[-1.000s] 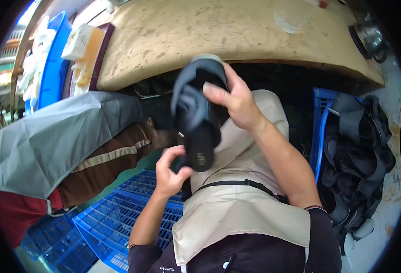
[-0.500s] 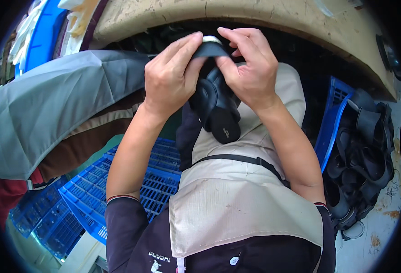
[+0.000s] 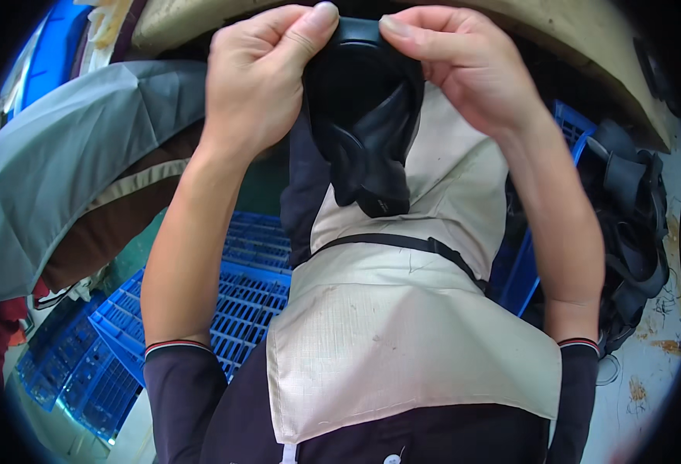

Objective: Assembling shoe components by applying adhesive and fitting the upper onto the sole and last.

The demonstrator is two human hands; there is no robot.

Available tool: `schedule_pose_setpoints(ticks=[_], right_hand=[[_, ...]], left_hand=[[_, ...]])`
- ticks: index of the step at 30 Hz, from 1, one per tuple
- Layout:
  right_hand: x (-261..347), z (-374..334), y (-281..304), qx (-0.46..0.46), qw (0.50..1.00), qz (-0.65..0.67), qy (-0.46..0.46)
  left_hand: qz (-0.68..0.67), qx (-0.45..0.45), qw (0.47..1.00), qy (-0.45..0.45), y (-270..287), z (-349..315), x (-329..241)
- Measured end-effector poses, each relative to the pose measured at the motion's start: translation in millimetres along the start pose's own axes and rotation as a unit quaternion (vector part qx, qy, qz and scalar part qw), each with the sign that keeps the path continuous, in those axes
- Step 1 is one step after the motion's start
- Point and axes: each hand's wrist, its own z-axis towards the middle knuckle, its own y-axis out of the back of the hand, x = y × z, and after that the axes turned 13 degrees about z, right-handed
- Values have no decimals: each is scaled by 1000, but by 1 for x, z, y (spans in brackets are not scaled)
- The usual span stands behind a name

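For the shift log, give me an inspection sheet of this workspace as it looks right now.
Surface: tan worktop edge at top, worn.
Job's things: black rubber sandal part, held up over a beige apron.
Clutter: blue plastic crates at lower left; heap of black sandal parts at right; grey cover at left.
Grippers: left hand and right hand both pinch the part's top rim.
Cables: nothing seen.
Surroundings: stained pale floor.

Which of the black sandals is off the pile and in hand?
The black sandal held up in front of the apron, pinched at its top edge by the left hand and right hand. The other sandals lie heaped at right, beside the blue crate.
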Motion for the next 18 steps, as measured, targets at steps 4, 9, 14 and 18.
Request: schedule_pose_setpoints(ticks=[4,9,14,18], right_hand=[[-18,-3,2,-91,996,-17,17],[-31,29,39,-98,964,-194,154],[-31,25,44,-118,952,-266,94],[-29,28,42,-109,934,-338,44]], left_hand=[[-171,119,978,18,-12,13,36],[-144,132,977,86,-19,29,34],[-305,110,932,161,-32,34,53],[-267,99,950,129,-42,18,52]])
